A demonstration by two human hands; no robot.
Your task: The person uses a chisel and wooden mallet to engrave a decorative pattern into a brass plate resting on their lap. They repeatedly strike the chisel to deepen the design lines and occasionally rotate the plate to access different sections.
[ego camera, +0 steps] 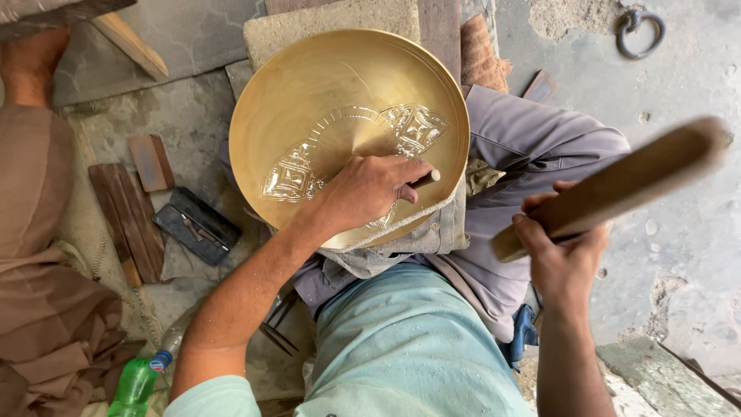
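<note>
A round brass plate (340, 85) leans on my lap, with shiny engraved patterns cut along an arc across its middle. My left hand (367, 189) rests on the plate's lower part and grips a small chisel (427, 179), whose pale end shows past my fingers. Out to the right, clear of the plate, my right hand (559, 259) is closed around a thick wooden stick (617, 185) that is raised and blurred. A grey cloth (432, 232) lies under the plate's lower rim.
A dark flat tool case (197, 225) and wooden strips (127, 216) lie on the floor at left. A green bottle (137, 382) stands at bottom left. Another person's brown clothing (46, 293) fills the left edge. A metal ring (639, 32) sits top right.
</note>
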